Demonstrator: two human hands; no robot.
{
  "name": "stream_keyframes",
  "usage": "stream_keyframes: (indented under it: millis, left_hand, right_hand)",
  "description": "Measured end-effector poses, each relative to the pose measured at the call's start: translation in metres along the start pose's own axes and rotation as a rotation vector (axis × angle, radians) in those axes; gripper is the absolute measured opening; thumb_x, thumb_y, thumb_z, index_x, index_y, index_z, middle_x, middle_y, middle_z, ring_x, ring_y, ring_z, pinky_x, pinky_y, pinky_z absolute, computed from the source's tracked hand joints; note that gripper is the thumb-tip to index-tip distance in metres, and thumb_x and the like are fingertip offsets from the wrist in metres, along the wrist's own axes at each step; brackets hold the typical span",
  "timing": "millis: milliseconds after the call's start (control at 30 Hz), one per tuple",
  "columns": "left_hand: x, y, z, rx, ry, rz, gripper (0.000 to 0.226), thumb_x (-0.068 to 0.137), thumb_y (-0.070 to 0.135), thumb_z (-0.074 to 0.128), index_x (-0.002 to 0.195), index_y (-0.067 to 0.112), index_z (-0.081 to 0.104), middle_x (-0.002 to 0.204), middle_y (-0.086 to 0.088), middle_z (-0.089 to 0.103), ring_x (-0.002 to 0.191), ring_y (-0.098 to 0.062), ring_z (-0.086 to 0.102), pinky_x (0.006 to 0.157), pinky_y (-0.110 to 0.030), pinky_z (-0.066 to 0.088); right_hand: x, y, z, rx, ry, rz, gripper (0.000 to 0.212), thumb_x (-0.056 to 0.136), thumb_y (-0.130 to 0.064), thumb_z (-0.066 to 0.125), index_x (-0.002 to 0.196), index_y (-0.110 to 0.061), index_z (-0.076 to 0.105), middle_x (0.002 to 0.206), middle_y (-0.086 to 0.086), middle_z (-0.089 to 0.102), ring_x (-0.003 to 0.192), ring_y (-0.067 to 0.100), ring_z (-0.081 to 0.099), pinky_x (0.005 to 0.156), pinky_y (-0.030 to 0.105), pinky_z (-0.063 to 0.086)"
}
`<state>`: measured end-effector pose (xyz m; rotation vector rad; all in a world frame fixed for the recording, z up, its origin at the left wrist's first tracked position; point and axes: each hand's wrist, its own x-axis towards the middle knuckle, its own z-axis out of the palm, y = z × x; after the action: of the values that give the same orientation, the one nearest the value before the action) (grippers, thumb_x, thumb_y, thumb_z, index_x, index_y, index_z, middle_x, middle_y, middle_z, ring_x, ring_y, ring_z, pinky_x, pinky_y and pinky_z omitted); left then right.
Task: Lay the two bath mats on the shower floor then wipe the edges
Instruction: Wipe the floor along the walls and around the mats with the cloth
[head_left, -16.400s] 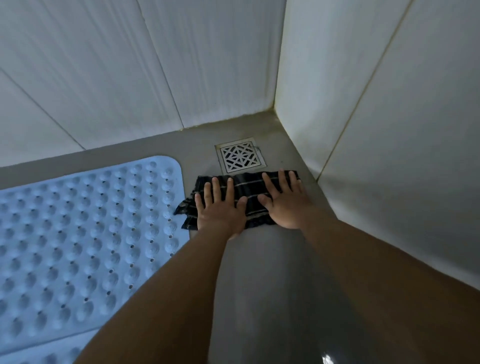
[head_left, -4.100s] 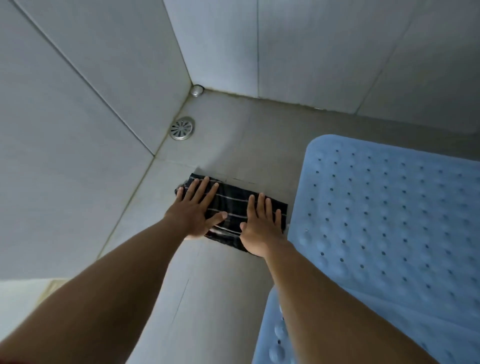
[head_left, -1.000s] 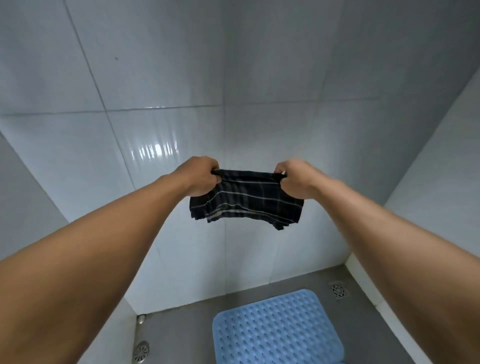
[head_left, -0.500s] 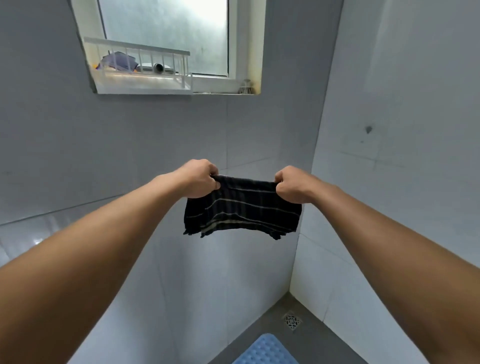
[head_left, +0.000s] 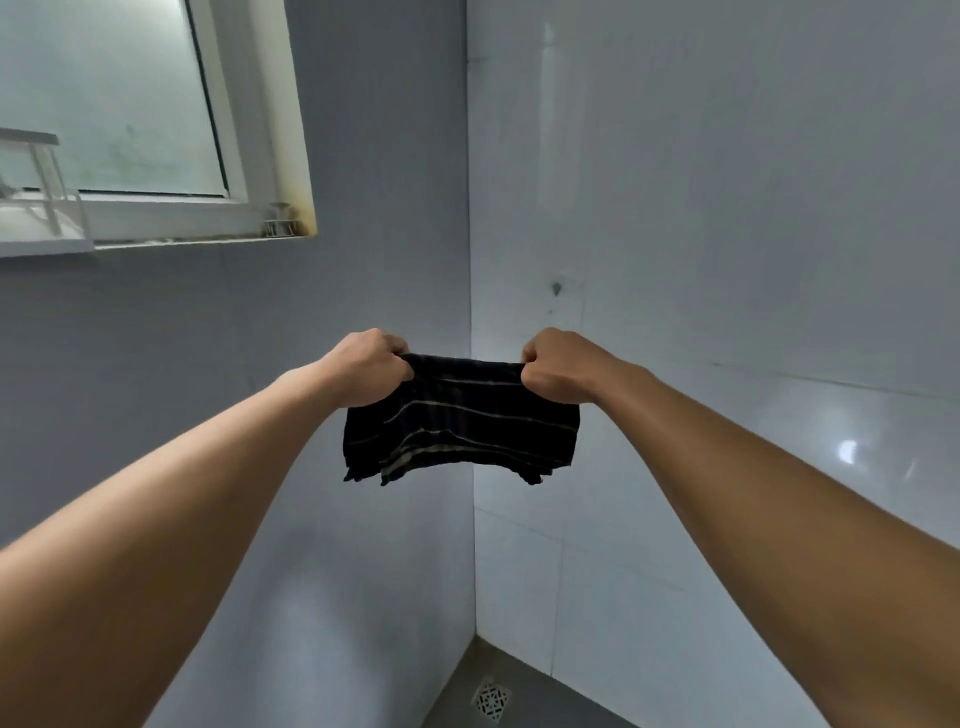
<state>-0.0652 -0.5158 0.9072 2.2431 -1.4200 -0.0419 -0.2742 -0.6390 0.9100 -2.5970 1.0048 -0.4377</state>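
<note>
A dark cloth with thin pale stripes hangs in the air in front of the shower's corner. My left hand is closed on its upper left corner. Its upper right corner is gripped by my right hand. Both arms are stretched out at about chest height, with the cloth spread between the fists. No bath mat is in view; only a small wedge of grey shower floor shows at the bottom.
A square floor drain sits in the floor corner. White tiled walls meet in a corner straight ahead. A frosted window is high on the left, with a white rack on its sill.
Earlier both hands pressed the cloth flat on the floor beside the blue mat. Since then they lifted it; in the last second the view swung right and the mat left the picture.
</note>
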Motion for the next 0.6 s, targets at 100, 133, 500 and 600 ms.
stream_keyframes:
  millis: [100,133,500,600]
  left_hand:
    - [0.04,0.022,0.014,-0.022,0.007,0.036,0.011,0.094,0.021,0.055,0.096,0.014,0.064,0.087,-0.004,0.06,0.088,-0.025,0.055,0.07,-0.032,0.041]
    - [0.052,0.027,0.019,-0.02,0.009,0.044,0.011,0.094,0.021,0.055,0.095,0.014,0.064,0.087,-0.003,0.06,0.088,-0.024,0.055,0.068,-0.031,0.04]
    - [0.185,0.066,0.078,-0.099,0.015,0.146,0.016,0.096,0.019,0.055,0.081,0.02,0.058,0.08,0.002,0.058,0.084,-0.021,0.057,0.061,-0.026,0.037]
    - [0.225,0.063,0.093,-0.116,0.015,0.167,0.016,0.097,0.021,0.054,0.082,0.021,0.059,0.087,-0.001,0.061,0.087,-0.022,0.059,0.068,-0.031,0.044]
  right_hand:
    - [0.027,0.033,-0.019,-0.008,0.027,-0.004,0.03,0.077,-0.009,0.046,0.094,-0.002,0.07,0.088,0.014,0.07,0.084,0.03,0.066,0.075,0.045,0.055]
    - [0.035,0.043,-0.024,-0.01,0.029,-0.006,0.028,0.079,-0.007,0.046,0.093,-0.005,0.07,0.091,0.013,0.071,0.088,0.029,0.066,0.078,0.043,0.055]
    - [0.122,0.136,-0.051,0.087,0.108,-0.006,0.028,0.086,-0.005,0.048,0.105,-0.025,0.053,0.1,-0.002,0.065,0.089,0.018,0.061,0.068,0.027,0.046]
    - [0.148,0.154,-0.043,0.072,0.113,-0.016,0.036,0.087,0.0,0.042,0.112,-0.025,0.046,0.106,0.004,0.066,0.091,0.025,0.062,0.074,0.033,0.051]
